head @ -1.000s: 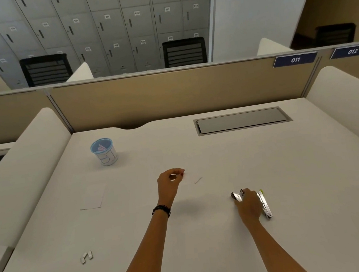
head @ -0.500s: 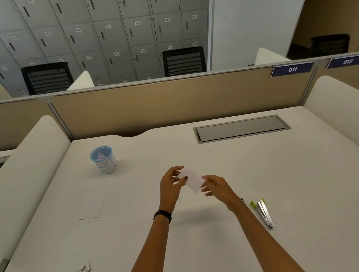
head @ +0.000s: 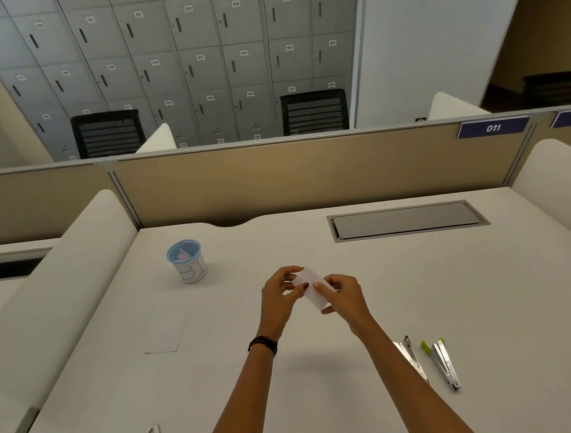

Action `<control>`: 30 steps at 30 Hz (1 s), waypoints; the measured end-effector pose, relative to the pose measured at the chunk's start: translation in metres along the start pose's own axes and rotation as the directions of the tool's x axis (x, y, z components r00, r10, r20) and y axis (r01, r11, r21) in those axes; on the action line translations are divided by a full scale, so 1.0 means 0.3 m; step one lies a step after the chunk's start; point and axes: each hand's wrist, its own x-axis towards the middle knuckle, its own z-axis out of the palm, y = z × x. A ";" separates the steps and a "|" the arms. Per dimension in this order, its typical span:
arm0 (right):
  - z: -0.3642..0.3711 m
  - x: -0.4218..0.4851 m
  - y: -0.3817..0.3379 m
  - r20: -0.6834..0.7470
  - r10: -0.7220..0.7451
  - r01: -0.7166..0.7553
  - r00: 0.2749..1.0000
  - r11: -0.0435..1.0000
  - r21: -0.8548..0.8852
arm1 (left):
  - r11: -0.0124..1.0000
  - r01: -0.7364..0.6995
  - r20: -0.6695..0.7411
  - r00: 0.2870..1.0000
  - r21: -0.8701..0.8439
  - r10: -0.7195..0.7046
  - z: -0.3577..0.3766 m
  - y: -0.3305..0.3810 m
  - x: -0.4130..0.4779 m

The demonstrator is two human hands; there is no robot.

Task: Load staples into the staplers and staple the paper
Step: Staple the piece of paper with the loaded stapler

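The scene was evenly and fairly brightly lit by soft light from above. My forearms cast one faint, diffuse shadow on the desk [head: 458,287] near my wrists. The metal staplers [head: 445,365] at my right carried small bright glints. Straight edges bowed toward the frame borders, showing wide-angle distortion. The far lockers [head: 191,50] were slightly soft, their labels unreadable. The far right corner was dim.

Blue plates [head: 493,127] on the partition [head: 290,177] read 011 and 012
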 end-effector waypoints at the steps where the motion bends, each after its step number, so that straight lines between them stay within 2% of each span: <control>1: 0.004 0.003 0.001 0.005 -0.004 0.004 1.000 1.000 0.003 | 1.000 -0.001 -0.004 1.000 0.000 0.001 -0.006 0.000 0.004; 12: 0.059 0.043 -0.002 0.105 0.021 -0.028 0.994 0.998 0.062 | 0.999 0.017 -0.071 0.997 -0.039 -0.020 -0.072 -0.048 0.061; 21: 0.145 0.145 -0.013 0.025 0.033 -0.036 0.999 0.992 0.119 | 0.991 0.066 -0.132 0.988 -0.118 -0.082 -0.176 -0.149 0.123; 23: 0.170 0.176 -0.018 -0.010 0.037 -0.036 0.999 0.993 0.113 | 0.995 0.091 -0.134 0.987 -0.030 -0.094 -0.200 -0.203 0.120; 26: 0.226 0.236 -0.033 -0.024 0.023 -0.022 0.999 0.998 0.067 | 0.967 0.166 -0.099 0.984 0.193 -0.149 -0.242 -0.321 0.104; 30: 0.337 0.330 -0.079 -0.009 -0.049 0.049 0.999 0.999 -0.023 | 0.820 0.192 0.018 0.971 0.539 -0.239 -0.293 -0.471 0.088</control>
